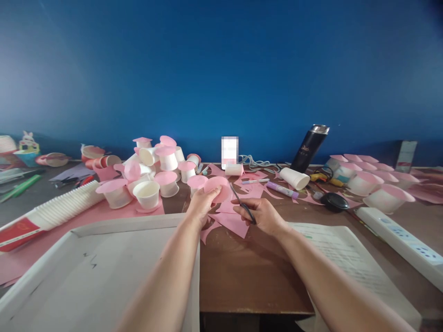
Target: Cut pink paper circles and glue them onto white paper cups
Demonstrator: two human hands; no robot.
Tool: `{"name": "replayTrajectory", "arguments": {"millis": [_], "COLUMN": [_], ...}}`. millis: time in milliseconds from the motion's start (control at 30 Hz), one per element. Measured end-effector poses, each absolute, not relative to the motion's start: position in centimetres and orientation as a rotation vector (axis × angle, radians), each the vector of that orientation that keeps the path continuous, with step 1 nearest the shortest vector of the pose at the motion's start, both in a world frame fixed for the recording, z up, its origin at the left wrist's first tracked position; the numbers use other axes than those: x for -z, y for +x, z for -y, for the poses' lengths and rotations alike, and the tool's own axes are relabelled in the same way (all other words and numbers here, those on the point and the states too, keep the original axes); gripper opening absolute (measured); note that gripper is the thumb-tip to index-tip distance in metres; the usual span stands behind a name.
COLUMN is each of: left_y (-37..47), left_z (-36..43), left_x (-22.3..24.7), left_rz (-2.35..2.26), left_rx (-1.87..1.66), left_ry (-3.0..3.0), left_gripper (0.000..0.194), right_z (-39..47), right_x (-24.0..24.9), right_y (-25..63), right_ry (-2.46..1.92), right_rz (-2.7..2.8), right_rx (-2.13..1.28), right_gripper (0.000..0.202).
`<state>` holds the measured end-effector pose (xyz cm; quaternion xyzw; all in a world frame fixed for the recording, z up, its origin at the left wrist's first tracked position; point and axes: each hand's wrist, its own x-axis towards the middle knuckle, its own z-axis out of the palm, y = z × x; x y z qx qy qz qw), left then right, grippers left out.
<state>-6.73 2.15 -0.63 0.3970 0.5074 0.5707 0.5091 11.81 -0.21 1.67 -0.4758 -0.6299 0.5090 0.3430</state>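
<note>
Between the thumb and fingers of my left hand (203,203) is a round piece of pink paper (221,188), held up above the table. My right hand (265,214) grips a pair of dark-handled scissors (246,210), fingers wrapped about the handles. The blades point up and left, close to the right edge of the pink piece; whether they touch it I cannot tell. Beneath both hands lie pink paper scraps (231,223). Just behind my left hand stands a white paper cup with a pink top (196,183).
Pink-topped paper cups (166,182) crowd the left. A stack of cups (65,205) and a white tray (128,267) lie nearer. Right are a glue stick (282,190), a black bottle (309,147), more pink-topped cups (367,182), a power strip (401,240) and a printed sheet (346,263).
</note>
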Motion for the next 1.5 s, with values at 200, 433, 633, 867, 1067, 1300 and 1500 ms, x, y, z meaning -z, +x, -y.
{"name": "replayTrajectory", "arguments": {"millis": [200, 433, 633, 867, 1067, 1300, 1500], "left_y": [-6.73, -6.87, -6.59, -6.48, -6.66, -6.78, -6.79], "left_z": [-2.26, -2.22, -1.94, -1.71, -1.86, -2.1, -2.19], "left_x": [0.59, 0.84, 0.43, 0.04, 0.25, 0.47, 0.72], "left_rz": [-1.235, -1.26, -1.151, -1.146, -1.136, -1.16, -1.204], "left_rx": [-1.396, -1.343, -1.364, -1.379, -1.36, -1.358, -1.4], "left_ry": [0.925, 1.022, 0.99, 0.954, 0.958, 0.961, 0.979], "left_gripper": [0.048, 0.052, 0.051, 0.051, 0.049, 0.046, 0.046], "right_z": [0.04, -0.26, -0.21, 0.03, 0.14, 0.05, 0.19], "right_x": [-1.12, -0.64, -0.9, -1.35, -1.56, -1.37, -1.52], "right_y": [11.8, 11.81, 11.74, 11.65, 11.69, 11.81, 11.66], "right_ry": [-1.198, -1.178, -1.196, -1.222, -1.23, -1.213, -1.218], "right_rz": [1.632, 1.638, 1.644, 1.617, 1.615, 1.631, 1.614], "right_rx": [-1.35, -1.34, -1.308, -1.318, -1.318, -1.32, -1.324], "right_gripper": [0.061, 0.062, 0.062, 0.061, 0.061, 0.06, 0.06]}}
